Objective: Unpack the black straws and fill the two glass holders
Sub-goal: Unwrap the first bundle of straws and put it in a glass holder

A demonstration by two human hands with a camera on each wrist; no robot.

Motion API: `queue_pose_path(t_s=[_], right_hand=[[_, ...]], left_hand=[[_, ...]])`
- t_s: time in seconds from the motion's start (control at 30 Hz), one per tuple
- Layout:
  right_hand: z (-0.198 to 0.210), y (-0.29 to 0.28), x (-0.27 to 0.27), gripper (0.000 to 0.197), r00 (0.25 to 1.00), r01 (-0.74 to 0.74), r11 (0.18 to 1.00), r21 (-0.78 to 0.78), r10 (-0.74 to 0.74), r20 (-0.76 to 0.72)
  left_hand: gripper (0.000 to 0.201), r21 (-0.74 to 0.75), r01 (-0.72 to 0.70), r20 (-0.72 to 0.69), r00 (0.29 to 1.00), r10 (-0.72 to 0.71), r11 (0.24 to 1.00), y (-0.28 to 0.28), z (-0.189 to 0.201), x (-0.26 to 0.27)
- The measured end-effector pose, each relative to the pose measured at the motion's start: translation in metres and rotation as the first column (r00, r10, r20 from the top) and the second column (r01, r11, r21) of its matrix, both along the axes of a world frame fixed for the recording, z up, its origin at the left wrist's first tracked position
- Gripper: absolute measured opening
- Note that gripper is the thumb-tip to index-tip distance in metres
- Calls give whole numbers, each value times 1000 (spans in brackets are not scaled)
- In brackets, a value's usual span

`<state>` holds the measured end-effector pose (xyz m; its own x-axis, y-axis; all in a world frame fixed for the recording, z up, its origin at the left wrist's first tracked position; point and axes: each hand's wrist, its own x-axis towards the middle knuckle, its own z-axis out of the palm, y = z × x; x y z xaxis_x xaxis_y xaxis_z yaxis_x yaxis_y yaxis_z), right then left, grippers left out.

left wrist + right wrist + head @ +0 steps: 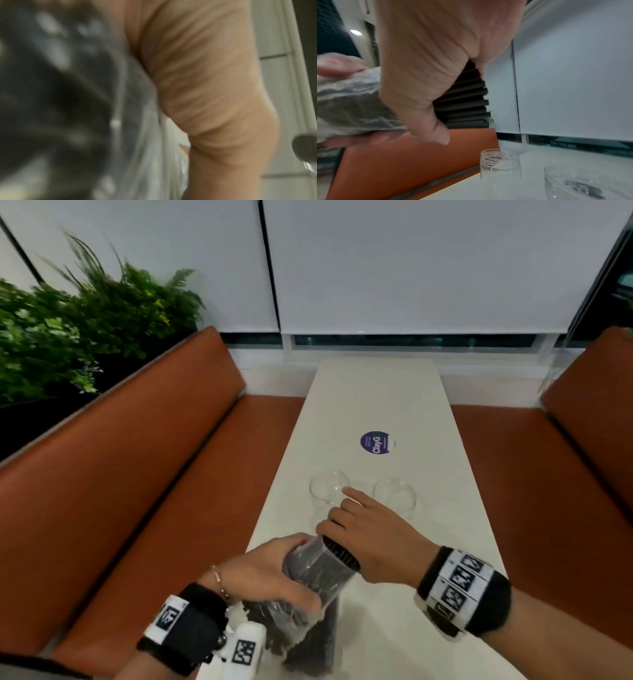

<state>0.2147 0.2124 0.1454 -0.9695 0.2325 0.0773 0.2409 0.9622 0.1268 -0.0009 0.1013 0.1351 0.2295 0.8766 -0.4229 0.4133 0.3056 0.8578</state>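
A clear plastic bag (310, 607) packed with black straws stands tilted at the near end of the white table (376, 405). My left hand (270, 570) grips the bag around its upper part; up close the bag (60, 94) is a dark blur. My right hand (370, 539) holds the bunch of straw ends (342, 553) that sticks out of the bag's mouth, index finger stretched forward. The right wrist view has the straws (465, 101) under my thumb. Two empty glass holders (329, 491) (394, 498) stand side by side just beyond my hands, the left glass (500, 165) nearest.
Orange bench seats (144, 474) (548, 474) run along both sides of the narrow table. A round purple sticker (375, 442) lies past the glasses. Green plants (68, 330) stand behind the left bench. White blinds (411, 268) cover the far window.
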Motion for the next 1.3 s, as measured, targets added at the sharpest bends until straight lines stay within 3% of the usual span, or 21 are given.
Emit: queue_pose_path(t_s=[0.1, 0.13, 0.2, 0.23, 0.27, 0.3, 0.33, 0.4, 0.47, 0.53, 0.57, 0.67, 0.77, 0.9, 1.03, 1.17, 1.23, 1.3], right_hand=[[-4, 26, -29, 52, 991, 70, 983, -172, -89, -104], [-5, 35, -36, 50, 979, 109, 963, -246, -147, -141], [-10, 55, -47, 44, 937, 185, 901, -393, -283, -206], [-13, 65, -53, 42, 906, 226, 861, -456, -358, -226], [-16, 73, -58, 40, 873, 262, 822, -505, -425, -240], [-21, 81, -64, 40, 843, 288, 790, -541, -477, -249], [-25, 88, -71, 40, 820, 301, 766, -568, -512, -257], [-35, 97, -84, 40, 786, 310, 728, -612, -558, -266], [-47, 103, -94, 39, 737, 334, 672, -661, -623, -262], [-59, 107, -102, 39, 674, 349, 591, -728, -697, -243], [-66, 109, -105, 40, 651, 346, 560, -753, -721, -238], [-83, 112, -113, 36, 612, 329, 517, -790, -754, -239], [-98, 114, -119, 35, 568, 318, 461, -828, -792, -223], [-118, 116, -123, 55, 489, 268, 381, -885, -845, -216], [-130, 118, -124, 75, 448, 268, 315, -911, -877, -172], [-135, 116, -119, 80, 435, 238, 258, -936, -890, -135], [-138, 112, -114, 78, 426, 211, 229, -950, -897, -121], [-138, 107, -109, 79, 417, 181, 216, -959, -901, -124]], left_hand=[[89, -32, -96, 322, 941, 101, 995, -4, 6, -48], [83, -31, -157, 442, 884, 154, 987, -4, 7, -63], [62, -14, -347, 549, 781, 298, 938, 0, 5, -85], [64, 4, -436, 587, 730, 351, 900, 4, 5, -87], [68, 45, -495, 559, 733, 388, 868, 8, 8, -84], [65, 142, -552, 426, 783, 453, 821, 19, 11, -76], [53, 240, -606, 339, 785, 519, 759, 33, 15, -67], [51, 315, -628, 400, 768, 500, 712, 53, 18, -50], [65, 267, -741, 515, 650, 559, 616, 76, 14, -40], [65, 237, -836, 560, 534, 634, 495, 101, 13, -34], [59, 252, -859, 536, 507, 675, 446, 112, 13, -31], [38, 425, -820, 402, 550, 732, 383, 136, 15, -25], [31, 512, -751, 282, 606, 744, 417, 147, 15, -22], [32, 527, -706, 196, 642, 741, 473, 157, 12, -21], [40, 559, -625, 14, 665, 747, 545, 166, 10, -21], [27, 640, -515, -142, 650, 747, 570, 171, 14, -23], [32, 690, -392, -288, 622, 728, 608, 173, 18, -24], [34, 738, -304, -328, 618, 714, 602, 175, 25, -23]])
